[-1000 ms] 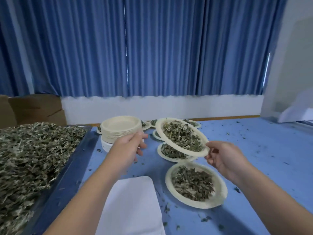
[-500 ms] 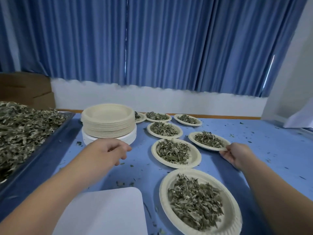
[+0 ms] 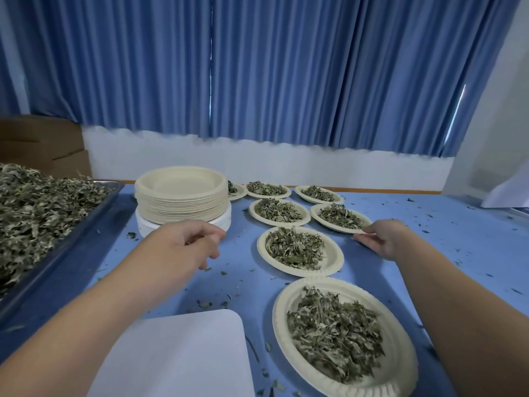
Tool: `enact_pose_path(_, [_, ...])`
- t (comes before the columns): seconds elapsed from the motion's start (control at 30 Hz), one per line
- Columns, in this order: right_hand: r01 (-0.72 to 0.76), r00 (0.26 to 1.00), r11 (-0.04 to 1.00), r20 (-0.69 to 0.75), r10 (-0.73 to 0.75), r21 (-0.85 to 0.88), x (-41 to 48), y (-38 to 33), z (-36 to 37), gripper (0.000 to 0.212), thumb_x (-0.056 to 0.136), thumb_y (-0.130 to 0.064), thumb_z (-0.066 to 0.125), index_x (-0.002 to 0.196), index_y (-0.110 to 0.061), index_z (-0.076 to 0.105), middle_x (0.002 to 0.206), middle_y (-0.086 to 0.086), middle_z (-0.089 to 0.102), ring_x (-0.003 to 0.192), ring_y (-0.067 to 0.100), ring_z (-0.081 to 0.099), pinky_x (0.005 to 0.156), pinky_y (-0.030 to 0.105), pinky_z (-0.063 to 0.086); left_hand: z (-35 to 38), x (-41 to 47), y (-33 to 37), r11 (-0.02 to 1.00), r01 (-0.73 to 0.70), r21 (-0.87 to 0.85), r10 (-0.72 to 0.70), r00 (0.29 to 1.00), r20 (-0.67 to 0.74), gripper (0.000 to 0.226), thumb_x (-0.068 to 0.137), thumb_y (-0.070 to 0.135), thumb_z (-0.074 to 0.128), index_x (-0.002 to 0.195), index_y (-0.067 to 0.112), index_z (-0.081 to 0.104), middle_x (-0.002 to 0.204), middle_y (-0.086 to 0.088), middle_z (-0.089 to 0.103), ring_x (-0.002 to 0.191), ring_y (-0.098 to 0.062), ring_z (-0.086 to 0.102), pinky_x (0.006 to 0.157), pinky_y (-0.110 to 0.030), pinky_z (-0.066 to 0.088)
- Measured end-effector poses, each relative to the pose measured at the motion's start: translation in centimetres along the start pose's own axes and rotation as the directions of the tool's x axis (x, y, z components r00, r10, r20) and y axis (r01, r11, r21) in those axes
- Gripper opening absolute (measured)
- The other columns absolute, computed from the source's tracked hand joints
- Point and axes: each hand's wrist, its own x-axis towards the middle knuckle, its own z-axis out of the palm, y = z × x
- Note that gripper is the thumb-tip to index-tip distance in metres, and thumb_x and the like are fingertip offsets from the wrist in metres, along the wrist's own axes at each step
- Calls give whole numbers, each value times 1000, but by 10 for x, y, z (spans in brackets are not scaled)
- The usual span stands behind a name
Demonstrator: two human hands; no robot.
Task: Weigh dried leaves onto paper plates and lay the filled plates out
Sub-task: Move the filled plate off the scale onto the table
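A filled paper plate of dried leaves rests on the blue table at the right of the rows. My right hand pinches its near rim with thumb and fingers. Several other filled plates lie in rows, the nearest plate at bottom right and another plate beyond it. My left hand hovers, loosely curled and holding nothing, just in front of a tall stack of empty paper plates, which stands on a round white base. A large tray heaped with dried leaves fills the left.
A flat white platform lies at the bottom centre, under my left forearm. Leaf crumbs are scattered over the blue table. Cardboard boxes stand at the back left, blue curtains behind, and a white object at the far right.
My right hand has carried the filled plate away from me and set it down in the right row. My left hand has drawn back from the stack of empty plates.
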Motion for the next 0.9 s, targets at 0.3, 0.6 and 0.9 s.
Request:
enact_pose_path(0.3, [29, 985, 999, 171, -31, 15, -69, 0, -12, 20, 96, 2, 48, 116, 8, 50, 110, 24, 61, 80, 30, 68, 65, 34, 61, -28, -21, 38, 993, -92, -73, 87, 994, -69, 19, 95, 24, 55, 91, 31, 72, 79, 13, 71, 64, -2, 62, 63, -25, 43])
enact_pose_path(0.6, [48, 839, 998, 544, -24, -28, -180, -5, 83, 10, 94, 0, 54, 101, 6, 56, 80, 18, 59, 74, 33, 67, 53, 35, 59, -116, -99, -9, 977, 21, 212, 14, 987, -162, 25, 96, 26, 55, 81, 38, 72, 73, 7, 70, 56, -17, 61, 49, -21, 41])
enact_pose_path(0.9, [753, 590, 73, 622, -515, -654, -239, -2, 198, 27, 90, -16, 51, 113, -10, 64, 113, 11, 64, 101, 28, 61, 84, 33, 50, -134, -127, -52, 950, 119, 288, -39, 962, -269, 25, 96, 24, 51, 79, 33, 67, 58, 12, 63, 45, -2, 52, 39, -13, 33])
